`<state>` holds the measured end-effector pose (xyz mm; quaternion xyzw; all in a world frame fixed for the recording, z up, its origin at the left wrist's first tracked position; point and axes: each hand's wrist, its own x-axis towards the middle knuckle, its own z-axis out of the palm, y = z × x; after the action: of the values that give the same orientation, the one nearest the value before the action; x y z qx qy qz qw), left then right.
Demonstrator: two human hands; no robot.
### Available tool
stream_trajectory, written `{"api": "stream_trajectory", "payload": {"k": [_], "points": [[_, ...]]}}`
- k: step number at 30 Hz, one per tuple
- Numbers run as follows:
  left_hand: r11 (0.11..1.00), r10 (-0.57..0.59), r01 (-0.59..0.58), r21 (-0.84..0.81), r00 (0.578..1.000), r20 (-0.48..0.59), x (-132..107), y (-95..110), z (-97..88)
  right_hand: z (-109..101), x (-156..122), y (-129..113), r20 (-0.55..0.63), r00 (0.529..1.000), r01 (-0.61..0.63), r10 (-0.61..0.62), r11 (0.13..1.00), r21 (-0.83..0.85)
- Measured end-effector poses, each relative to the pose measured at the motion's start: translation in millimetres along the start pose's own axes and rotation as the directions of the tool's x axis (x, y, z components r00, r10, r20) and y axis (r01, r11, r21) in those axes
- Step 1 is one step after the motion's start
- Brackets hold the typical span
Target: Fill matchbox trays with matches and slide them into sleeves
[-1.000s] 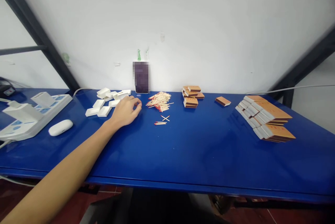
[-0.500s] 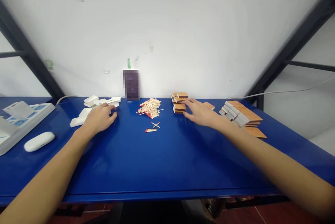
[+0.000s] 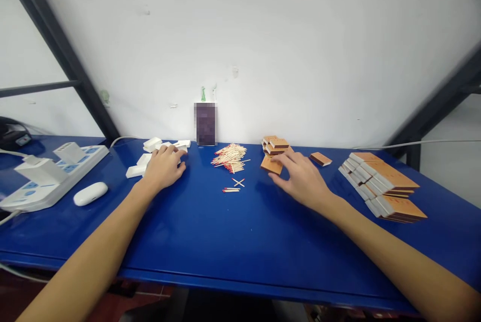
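My left hand (image 3: 165, 166) rests over a cluster of white matchbox trays (image 3: 152, 144) at the left, thumb apart from the fingers; what lies under the fingers is hidden. My right hand (image 3: 300, 179) has its thumb and index finger on an orange matchbox sleeve (image 3: 271, 164), which is tilted so its top face shows. Right behind it is a small pile of similar orange sleeves (image 3: 278, 143). Between the hands lies a heap of red-tipped matches (image 3: 230, 155). Closer to me are several loose matches (image 3: 231, 190), two of them crossed.
Stacked matchboxes (image 3: 383, 176) stand at the far right, and a single orange box (image 3: 320, 158) lies nearer the pile. At left are a white power strip (image 3: 56, 194) with plugged-in adapters and a white earbud case (image 3: 90, 193). A blurred dark panel (image 3: 206, 124) is by the wall.
The view has turned, shifting everything rightward in the picture. My right thumb and index finger have closed on the front sleeve, which has tipped. My left hand stays at the white trays.
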<state>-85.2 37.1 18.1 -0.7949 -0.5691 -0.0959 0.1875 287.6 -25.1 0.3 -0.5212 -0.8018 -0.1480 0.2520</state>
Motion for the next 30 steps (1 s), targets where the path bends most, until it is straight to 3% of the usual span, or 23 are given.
{"api": "stream_trajectory", "payload": {"k": [3,6,9,14,18,21,26,30], "points": [[0.999,0.017,-0.012,-0.038,0.992,0.126,-0.1,-5.1,3.4,-1.0,-5.9,-15.4,0.125,0.991,0.037,-0.042,0.998,0.042],[0.960,0.125,-0.099,-0.264,0.989,0.081,-0.6,0.0,-0.9,0.2,-8.1,-29.3,0.135,0.987,0.074,-0.087,0.992,0.099],[0.833,0.240,-0.202,-0.516,0.971,0.008,-3.7,19.5,-10.0,-1.2,-4.6,-48.4,0.113,0.981,0.129,-0.158,0.964,0.231],[0.560,0.402,-0.182,-0.809,0.913,0.073,-15.2,65.6,-18.4,3.7,8.3,-73.4,0.284,0.946,0.048,-0.156,0.934,0.353],[0.490,0.566,-0.311,-0.814,0.824,0.026,-24.2,88.8,-22.3,15.7,12.8,-73.3,0.275,0.953,0.022,-0.130,0.932,0.362],[0.467,0.618,-0.375,-0.801,0.786,-0.008,-28.3,95.1,-25.4,21.9,11.6,-73.3,0.224,0.967,0.026,-0.118,0.928,0.373],[0.409,0.648,-0.374,-0.833,0.762,-0.024,-32.6,97.8,-26.9,24.1,9.9,-79.1,0.164,0.976,0.079,-0.142,0.937,0.341],[0.395,0.606,-0.392,-0.831,0.791,-0.085,-33.2,99.0,-26.4,24.4,11.0,-80.6,0.153,0.975,0.099,-0.162,0.930,0.354]]}}
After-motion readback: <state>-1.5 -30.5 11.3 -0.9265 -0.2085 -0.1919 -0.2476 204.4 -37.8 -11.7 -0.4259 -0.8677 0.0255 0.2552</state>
